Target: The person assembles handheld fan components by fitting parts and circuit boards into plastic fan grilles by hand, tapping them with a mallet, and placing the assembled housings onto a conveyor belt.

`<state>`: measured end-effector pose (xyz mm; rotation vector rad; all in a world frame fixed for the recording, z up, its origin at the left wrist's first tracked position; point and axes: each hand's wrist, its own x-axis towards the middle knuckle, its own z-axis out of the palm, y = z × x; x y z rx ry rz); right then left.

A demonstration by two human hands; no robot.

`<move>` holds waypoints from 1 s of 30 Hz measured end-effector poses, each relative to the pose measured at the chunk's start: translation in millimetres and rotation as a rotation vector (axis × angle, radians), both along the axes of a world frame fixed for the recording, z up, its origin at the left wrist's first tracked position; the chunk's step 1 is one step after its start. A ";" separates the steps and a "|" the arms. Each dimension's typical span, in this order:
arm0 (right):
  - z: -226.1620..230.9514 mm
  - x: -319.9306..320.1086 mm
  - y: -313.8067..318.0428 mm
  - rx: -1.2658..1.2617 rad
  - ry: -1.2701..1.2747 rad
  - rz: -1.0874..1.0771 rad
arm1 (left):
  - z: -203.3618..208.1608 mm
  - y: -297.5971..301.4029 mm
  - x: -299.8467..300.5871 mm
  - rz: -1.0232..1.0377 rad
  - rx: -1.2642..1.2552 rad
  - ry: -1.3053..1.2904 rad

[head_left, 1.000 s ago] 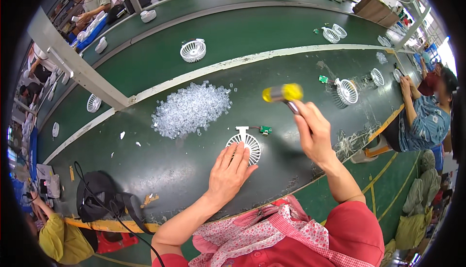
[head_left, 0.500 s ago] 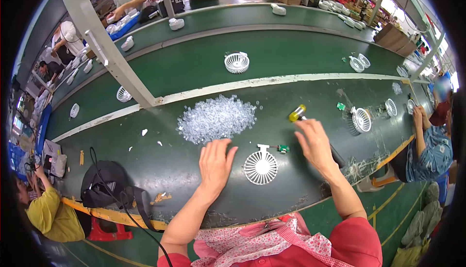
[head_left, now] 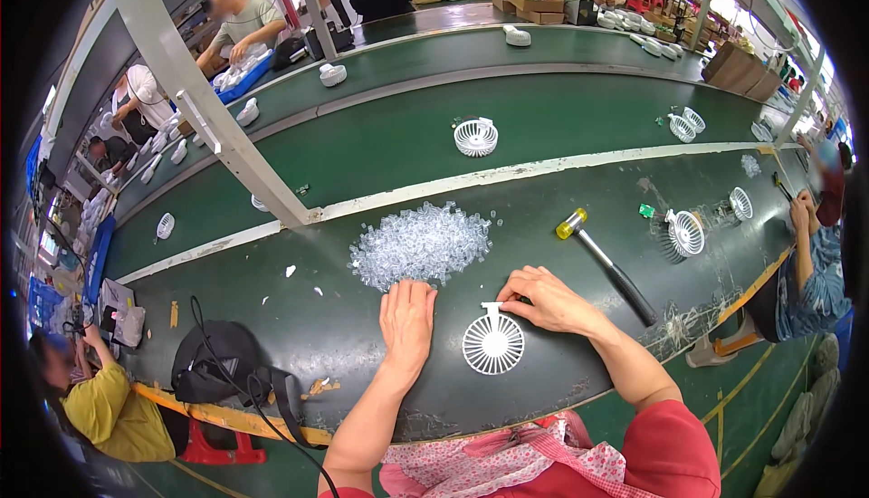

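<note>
A round white plastic fan grille with radial slots lies on the dark workbench, its short neck pointing away from me. My right hand is at this neck, thumb and fingers bent together against its right side. The small green circuit board by the neck is hidden under that hand. My left hand rests palm down with fingers stretched out, their tips at the near edge of a heap of small clear plastic pieces. To the right lies a mallet with a yellow head and black handle, untouched.
Beyond a white ledge, a green conveyor carries another white grille. More grilles lie to the right. A black bag with a cable sits at left. A metal post rises at left; co-workers sit around.
My right hand has moved left from above the mallet handle to the grille's neck, covering the green board. The mallet stays on the bench. My left hand stays beside the heap. The view has shifted slightly.
</note>
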<state>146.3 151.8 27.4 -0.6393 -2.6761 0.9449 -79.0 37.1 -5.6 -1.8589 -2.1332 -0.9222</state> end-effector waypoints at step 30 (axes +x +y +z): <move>-8.5 -21.2 -35.5 -0.290 0.510 -0.246 | 7.0 -4.2 25.3 -0.299 -0.096 -1.896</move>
